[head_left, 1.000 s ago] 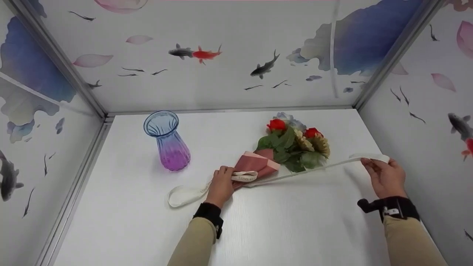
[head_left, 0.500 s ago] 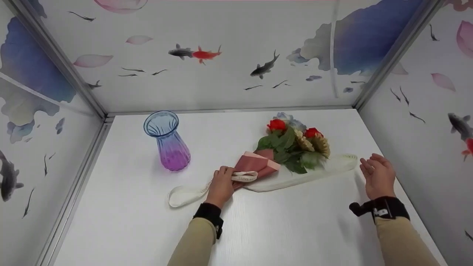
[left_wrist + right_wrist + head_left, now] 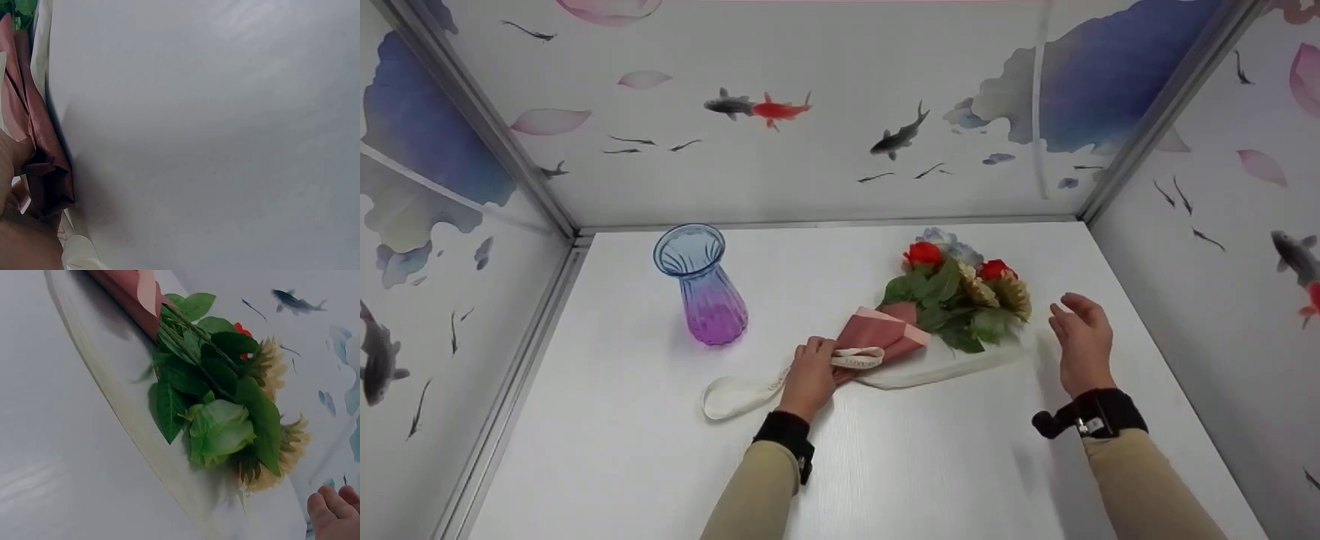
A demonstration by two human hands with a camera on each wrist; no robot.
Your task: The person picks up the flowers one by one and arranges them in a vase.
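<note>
Fingers, left hand [image 3: 808,381]: curled round paper wrapper's [image 3: 877,334] narrow end.
Bouquet [image 3: 934,309]: just beyond them; likely light, crushable, best held there.
Ribbon [image 3: 857,361]: soft-looking, slack tail right of them.
Right hand [image 3: 1084,341]: fingers close together, holding nothing.
Ribbed vase [image 3: 709,292]: beyond left fingers.

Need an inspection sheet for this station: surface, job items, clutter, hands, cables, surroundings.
Surface: white table, light glare on it.
Job items: bouquet lying down in a pink wrapper; pale ribbon loose, one loop left of the wrapper, a tail running toward the right; knot cannot be confirmed.
Clutter: nothing seen; blue-purple vase stands upright, apart from the bouquet.
Hands: left hand grips the wrapper's base; right hand holds nothing.
Cables: nothing seen.
Surroundings: fish-printed walls, metal corner framing.
</note>
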